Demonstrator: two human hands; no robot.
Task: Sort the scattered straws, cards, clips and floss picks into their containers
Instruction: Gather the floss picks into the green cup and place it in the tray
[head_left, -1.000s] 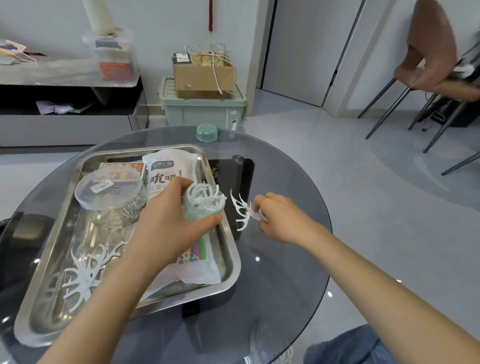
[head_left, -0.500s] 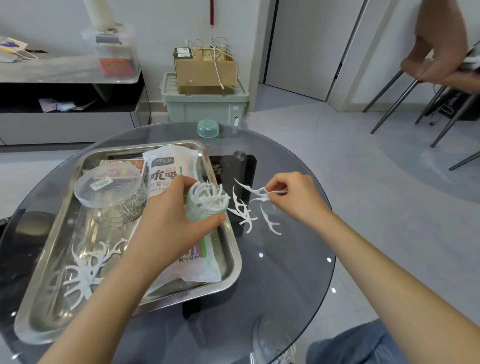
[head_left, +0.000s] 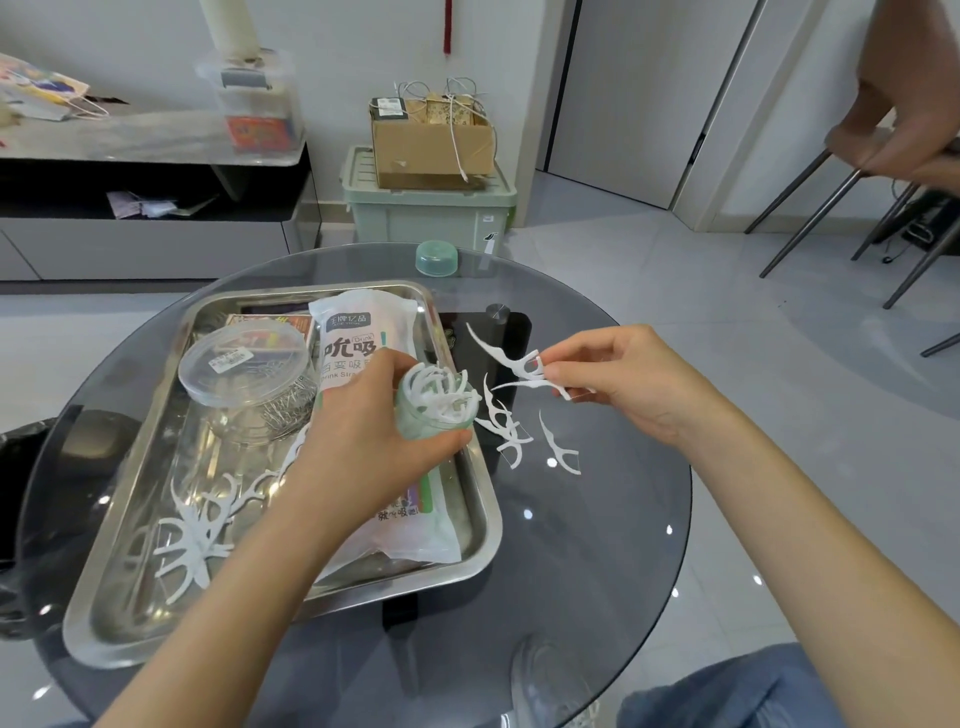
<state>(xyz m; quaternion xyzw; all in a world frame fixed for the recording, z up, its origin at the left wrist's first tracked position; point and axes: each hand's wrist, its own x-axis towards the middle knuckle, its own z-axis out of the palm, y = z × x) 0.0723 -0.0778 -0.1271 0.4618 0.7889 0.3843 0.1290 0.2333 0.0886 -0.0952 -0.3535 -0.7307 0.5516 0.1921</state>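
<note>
Above the glass table (head_left: 597, 545), the right hand (head_left: 634, 384) pinches two floss picks (head_left: 514, 361) just beside the small green jar (head_left: 431, 423) that the left hand (head_left: 363, 447) grips over the tray (head_left: 491, 525), so I'd feed them in together, pointed ends first and lined up.

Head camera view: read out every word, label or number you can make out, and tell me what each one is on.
"全牌亿品": dark badge at the top of the straw bag.
"吮吸": large print on the same bag.
"Drink": small frame beside it.
"百变吸" and "Drink Stra": below, cut off by the left hand gripping the jar.
Too small or blurred: sticker on the clear tub lid, card box, carton label.
</note>
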